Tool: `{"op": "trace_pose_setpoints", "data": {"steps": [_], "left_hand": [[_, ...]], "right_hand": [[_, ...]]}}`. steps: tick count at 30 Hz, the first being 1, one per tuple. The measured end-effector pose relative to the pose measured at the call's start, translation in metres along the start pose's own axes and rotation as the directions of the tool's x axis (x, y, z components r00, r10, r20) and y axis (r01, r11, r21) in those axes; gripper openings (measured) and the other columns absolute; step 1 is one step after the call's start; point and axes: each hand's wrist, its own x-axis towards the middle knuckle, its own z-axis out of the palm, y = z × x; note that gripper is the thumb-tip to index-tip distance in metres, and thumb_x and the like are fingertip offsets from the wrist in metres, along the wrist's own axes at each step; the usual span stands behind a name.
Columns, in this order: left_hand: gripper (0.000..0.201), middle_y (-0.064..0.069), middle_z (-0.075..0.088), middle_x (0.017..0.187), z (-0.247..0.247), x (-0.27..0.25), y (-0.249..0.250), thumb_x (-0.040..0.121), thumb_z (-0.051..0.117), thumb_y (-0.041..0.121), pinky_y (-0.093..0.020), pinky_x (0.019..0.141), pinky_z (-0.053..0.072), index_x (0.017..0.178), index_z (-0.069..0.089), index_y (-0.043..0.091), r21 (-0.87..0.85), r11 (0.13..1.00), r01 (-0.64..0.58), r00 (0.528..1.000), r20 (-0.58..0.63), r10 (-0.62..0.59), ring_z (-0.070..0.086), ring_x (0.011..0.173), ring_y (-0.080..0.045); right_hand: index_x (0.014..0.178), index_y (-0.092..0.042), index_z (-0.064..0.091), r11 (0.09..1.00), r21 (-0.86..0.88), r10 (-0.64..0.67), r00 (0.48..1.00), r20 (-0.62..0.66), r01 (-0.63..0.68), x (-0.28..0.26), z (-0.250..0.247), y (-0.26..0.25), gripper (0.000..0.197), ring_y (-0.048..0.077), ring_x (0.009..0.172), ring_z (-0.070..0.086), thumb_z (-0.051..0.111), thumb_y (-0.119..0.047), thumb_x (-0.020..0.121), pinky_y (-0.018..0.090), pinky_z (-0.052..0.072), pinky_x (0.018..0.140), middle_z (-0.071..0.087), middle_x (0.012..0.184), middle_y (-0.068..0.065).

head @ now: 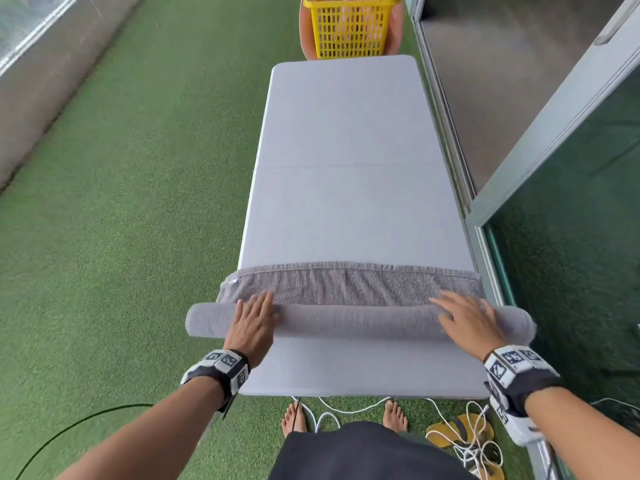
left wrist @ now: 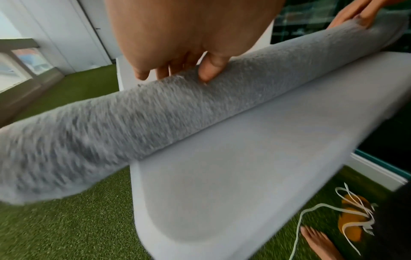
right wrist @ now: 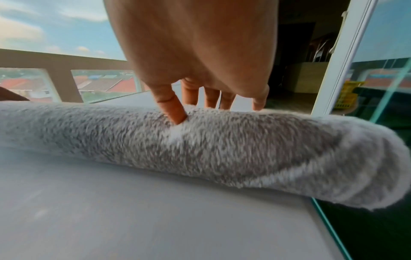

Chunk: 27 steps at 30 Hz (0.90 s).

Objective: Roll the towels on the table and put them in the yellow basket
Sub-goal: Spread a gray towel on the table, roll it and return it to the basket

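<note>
A grey towel (head: pixel 349 320) lies across the near end of the grey table (head: pixel 346 150), mostly rolled into a long tube whose ends overhang both sides. A short flat strip of it stays unrolled beyond the roll. My left hand (head: pixel 254 318) presses flat on the roll's left part, fingers straight. My right hand (head: pixel 465 318) presses flat on its right part. In the left wrist view my left hand (left wrist: pixel 177 70) touches the towel roll (left wrist: pixel 155 112). In the right wrist view my right hand's fingers (right wrist: pixel 175 109) dent the towel roll (right wrist: pixel 200 147). The yellow basket (head: pixel 349 27) stands beyond the table's far end, with something pink inside.
Green artificial turf (head: pixel 121 202) surrounds the table. A glass sliding door and its frame (head: pixel 554 133) run close along the right side. White cables (head: pixel 460 434) and yellow sandals lie by my bare feet under the near edge. A low wall (head: pixel 41 81) runs at the left.
</note>
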Motion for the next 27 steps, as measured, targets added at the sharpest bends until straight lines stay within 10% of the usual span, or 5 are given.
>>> {"op": "trace_pose_setpoints", "data": {"steps": [5,10,16,22,27], "left_hand": [[0.085,-0.003,0.035,0.151,0.008,-0.002,-0.005,0.080,0.066,0.052,-0.044,0.119,0.012,0.146,0.033,0.012,0.110,0.991,-0.076,0.984,0.168,0.057,0.031,0.141,-0.025],[0.026,0.006,0.068,0.106,0.006,0.003,-0.003,0.079,0.063,0.037,-0.038,0.105,0.036,0.101,0.063,0.023,0.113,0.990,-0.085,0.993,0.092,0.075,0.059,0.102,-0.017],[0.071,-0.008,0.016,0.159,-0.019,0.043,-0.010,0.090,-0.004,0.042,-0.045,0.118,-0.001,0.153,0.012,0.011,0.020,0.994,0.112,0.993,0.023,-0.112,0.014,0.147,-0.027],[0.084,-0.004,-0.002,0.161,-0.026,0.053,-0.035,0.094,0.048,0.048,-0.048,0.117,-0.003,0.154,-0.001,0.017,0.182,0.981,0.059,0.977,0.189,-0.094,-0.002,0.148,-0.026],[0.054,-0.004,0.040,0.146,-0.023,0.058,-0.031,0.092,0.050,0.019,-0.042,0.115,0.020,0.143,0.032,0.015,0.226,0.972,0.058,0.984,0.150,-0.094,0.032,0.137,-0.025]], "right_hand": [[0.150,-0.040,0.025,0.993,-0.110,-0.033,0.990,0.138,0.049,-0.007,0.005,-0.006,0.076,0.010,0.143,0.028,0.055,-0.066,0.084,0.051,-0.001,0.118,0.029,0.154,-0.018],[0.132,-0.043,0.047,0.976,-0.189,-0.070,0.981,0.181,0.105,-0.005,0.003,-0.007,0.053,0.010,0.124,0.046,0.066,-0.042,0.082,0.044,0.014,0.116,0.053,0.136,-0.017],[0.140,-0.038,0.045,0.995,-0.098,0.004,0.999,-0.037,-0.007,0.042,-0.031,0.001,0.042,0.011,0.137,0.037,0.040,-0.040,0.099,0.049,0.010,0.118,0.042,0.151,-0.012],[0.150,-0.040,0.026,0.990,-0.136,0.050,0.988,0.144,-0.030,0.055,-0.045,0.016,0.075,0.010,0.148,0.018,0.034,-0.078,0.086,0.051,-0.001,0.117,0.023,0.159,-0.015],[0.149,-0.034,0.028,0.963,-0.262,0.119,0.978,0.172,-0.071,0.042,-0.024,0.020,0.074,0.016,0.142,0.031,0.057,-0.061,0.086,0.057,0.010,0.117,0.037,0.153,-0.009]]}}
